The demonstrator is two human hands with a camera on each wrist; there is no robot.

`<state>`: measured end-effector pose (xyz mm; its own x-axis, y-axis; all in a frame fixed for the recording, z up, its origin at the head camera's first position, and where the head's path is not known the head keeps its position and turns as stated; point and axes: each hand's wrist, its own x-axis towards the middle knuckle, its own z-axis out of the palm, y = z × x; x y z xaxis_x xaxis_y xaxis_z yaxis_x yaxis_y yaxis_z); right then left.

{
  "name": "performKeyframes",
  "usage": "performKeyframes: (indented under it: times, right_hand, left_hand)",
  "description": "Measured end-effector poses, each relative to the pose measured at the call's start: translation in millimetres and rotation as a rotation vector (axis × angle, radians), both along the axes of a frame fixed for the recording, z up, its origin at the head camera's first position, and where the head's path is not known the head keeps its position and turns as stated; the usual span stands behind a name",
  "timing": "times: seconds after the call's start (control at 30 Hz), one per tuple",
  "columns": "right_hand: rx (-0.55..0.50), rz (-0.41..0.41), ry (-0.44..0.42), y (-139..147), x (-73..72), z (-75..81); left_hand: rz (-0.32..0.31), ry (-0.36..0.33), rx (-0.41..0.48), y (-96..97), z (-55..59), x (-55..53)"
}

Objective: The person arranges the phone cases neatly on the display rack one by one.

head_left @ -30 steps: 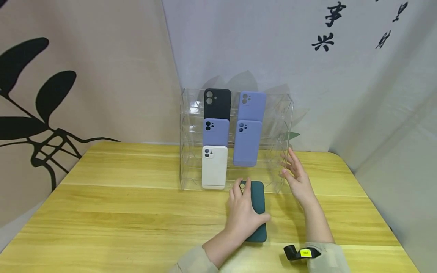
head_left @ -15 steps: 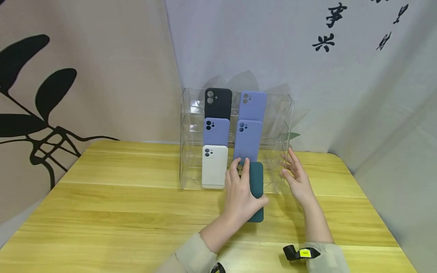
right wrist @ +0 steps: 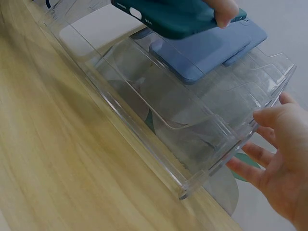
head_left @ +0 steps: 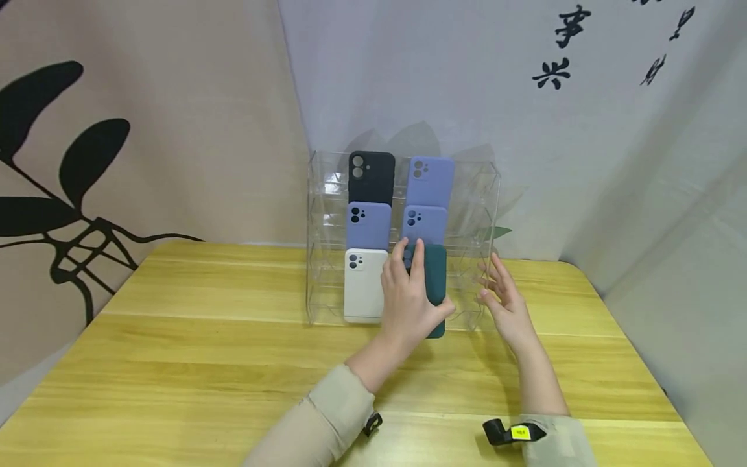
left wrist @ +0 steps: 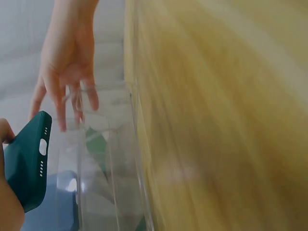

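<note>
My left hand (head_left: 408, 305) grips a dark green phone case (head_left: 435, 279), thumb on its right edge and fingers over its upper left. The case stands nearly upright in front of the lower right part of a clear acrylic display rack (head_left: 469, 185), overlapping a lavender case (head_left: 426, 222). In the right wrist view, the green case (right wrist: 175, 19) is tilted above the rack's lower front, its port end showing. At the rack's right side, my right hand (head_left: 510, 318) has its fingers extended; the thumb (right wrist: 267, 117) lies right at the side panel's edge.
A black case (head_left: 373, 181), two more lavender cases (head_left: 430, 183) and a white case (head_left: 364, 288) sit on the rack's tiers. The rack stands toward the back of a wooden table (head_left: 204, 350), before a fabric backdrop (head_left: 222, 130).
The left hand has lifted the green case off the table and moved it away from me, up in front of the rack, now covering part of the lavender case. The right hand stays put.
</note>
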<state>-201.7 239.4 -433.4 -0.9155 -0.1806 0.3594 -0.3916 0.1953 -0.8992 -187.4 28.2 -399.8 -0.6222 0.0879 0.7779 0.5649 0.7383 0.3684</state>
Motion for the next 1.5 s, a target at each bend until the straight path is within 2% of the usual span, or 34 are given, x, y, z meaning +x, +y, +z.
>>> performKeyframes:
  times: [0.27, 0.53, 1.03, 1.23, 1.5]
  right_hand:
    - [-0.007, -0.007, 0.002, -1, 0.6, 0.9]
    - [-0.004, -0.01, -0.003, -1, -0.2, 0.4]
    - [0.002, -0.011, 0.001, 0, -1.1, -0.2]
    - [-0.002, -0.006, 0.013, 0, -1.5, -0.6]
    - [-0.002, -0.007, 0.009, 0, -0.6, -0.2]
  left_hand:
    - [0.014, 0.112, -0.035, 2.0, 1.5, -21.8]
    - [0.057, 0.194, -0.106, 3.5, -8.8, -34.3]
    - [0.086, 0.205, -0.136, 5.5, -26.1, -47.0]
    - [0.112, 0.185, -0.173, 7.3, -32.1, -46.4]
    - [0.116, 0.139, -0.194, 8.6, -36.3, -41.5]
